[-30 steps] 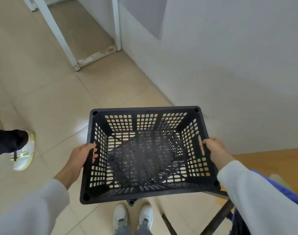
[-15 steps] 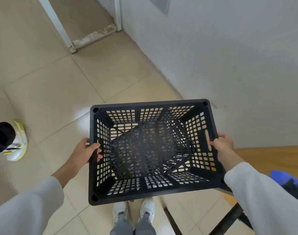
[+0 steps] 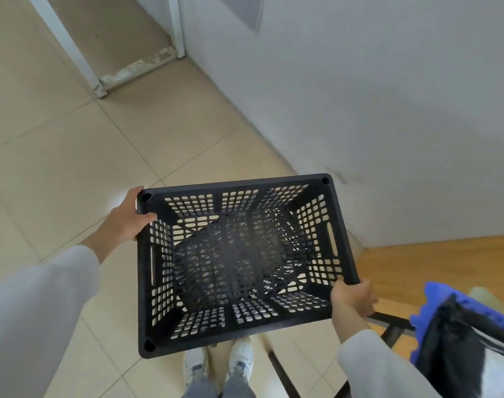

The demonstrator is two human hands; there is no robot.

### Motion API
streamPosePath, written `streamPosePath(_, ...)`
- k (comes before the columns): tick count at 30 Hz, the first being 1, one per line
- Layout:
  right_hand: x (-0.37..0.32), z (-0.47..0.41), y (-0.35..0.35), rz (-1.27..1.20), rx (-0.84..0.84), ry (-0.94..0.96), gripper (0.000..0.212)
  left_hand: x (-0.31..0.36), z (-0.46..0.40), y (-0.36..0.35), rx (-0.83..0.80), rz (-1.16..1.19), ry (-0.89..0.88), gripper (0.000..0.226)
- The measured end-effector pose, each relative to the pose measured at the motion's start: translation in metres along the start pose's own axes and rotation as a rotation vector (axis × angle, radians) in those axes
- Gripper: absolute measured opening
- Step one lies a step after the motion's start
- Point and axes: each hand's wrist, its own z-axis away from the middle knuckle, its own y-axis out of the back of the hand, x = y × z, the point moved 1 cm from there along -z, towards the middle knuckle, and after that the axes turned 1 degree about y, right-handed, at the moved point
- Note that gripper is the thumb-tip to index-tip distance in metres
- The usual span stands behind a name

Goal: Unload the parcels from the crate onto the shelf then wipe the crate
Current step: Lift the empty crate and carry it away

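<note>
A person holds a black crate (image 3: 339, 225) in both hands, above a tiled floor (image 3: 58, 156) and in front of their own white shoes (image 3: 219, 366). The crate is open side up, with perforated walls and a perforated bottom through which the pale tiles show; nothing lies inside it. It sits skewed in the view, its far right corner reaching toward the grey wall (image 3: 388, 96). The left hand (image 3: 127, 218) grips the far left corner, the thumb hooked over the rim and lying on the inside wall, the fingers wrapped round the outside. The right hand (image 3: 351, 298) grips the near right corner, fingers curled round the rim edge from the outside. Both forearms wear light grey sleeves (image 3: 44, 305). To the right, past the crate, a wooden surface (image 3: 434, 265) runs along the foot of the wall, with dark metal bars (image 3: 391, 326) below the right hand. At the lower right edge sits a blue and black item (image 3: 445, 337) that is too cut off to make out. At the top left, a white frame (image 3: 72, 50) stands on the floor.
</note>
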Motion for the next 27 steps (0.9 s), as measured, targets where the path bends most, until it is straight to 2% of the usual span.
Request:
streamPosePath(3, 0.02, 0.016, -0.005, -0.154, 0.06, -0.071, 0.054, -0.006, -0.003, -0.009, 0.073, -0.139, -0.096, 0.064)
streamPosePath(7, 0.035, 0.014, -0.001, -0.387, 0.096, -0.089, 0.048, -0.013, 0.002, -0.01, 0.123, -0.141, -0.15, 0.058)
streamPosePath(16, -0.024, -0.015, -0.001, -0.384, -0.038, 0.087, 0.049, -0.07, 0.066, -0.011, 0.247, 0.099, -0.015, 0.053)
streamPosePath(21, -0.052, -0.031, -0.005, -0.39, -0.093, 0.118, 0.046, -0.1, 0.083, -0.026, 0.232, 0.239, 0.05, 0.054)
streamPosePath(27, -0.048, -0.047, -0.001, -0.383, -0.11, 0.117, 0.044, -0.102, 0.093, -0.037, 0.18, 0.291, 0.01, 0.055)
